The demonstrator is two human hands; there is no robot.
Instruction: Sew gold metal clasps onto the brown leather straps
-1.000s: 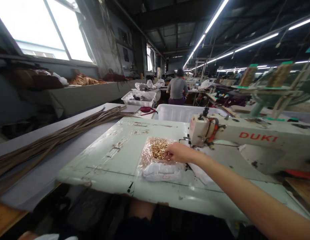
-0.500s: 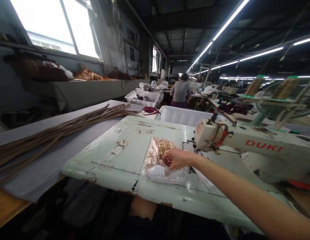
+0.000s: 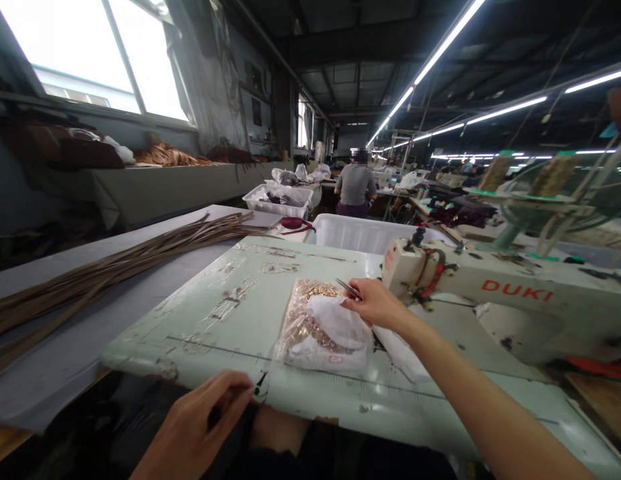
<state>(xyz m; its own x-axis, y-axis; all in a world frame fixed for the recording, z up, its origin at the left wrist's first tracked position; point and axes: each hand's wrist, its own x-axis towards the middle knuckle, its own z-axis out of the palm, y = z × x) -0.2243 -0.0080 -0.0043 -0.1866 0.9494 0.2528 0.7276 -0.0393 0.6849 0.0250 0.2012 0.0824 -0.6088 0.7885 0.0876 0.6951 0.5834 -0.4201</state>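
Note:
My right hand [image 3: 377, 303] pinches a slim, pointed metal tool [image 3: 348, 288], its tip toward the upper left; whether it is scissors or tweezers I cannot tell. Just below that hand lies a clear plastic bag [image 3: 285, 340] of small gold-coloured metal pieces [image 3: 315, 333], partly covered by a white sheet [image 3: 335, 320]. My left hand [image 3: 200, 417] is at the front edge of the pale green sewing table [image 3: 190, 307], its thumb and curved fingers apart and nothing visible between them.
A sewing machine [image 3: 490, 287] stands on the right. Long brown strips [image 3: 140, 260] cover part of the grey side table. Behind the green table are a white plastic bin [image 3: 360, 230] and a dark red strap [image 3: 295, 223]. A co-worker [image 3: 357, 183] sits farther back.
My right hand has come out of the bag and now holds the pointed metal tool. White sheeting now lies over the gold pieces. My left hand has come into view at lower left.

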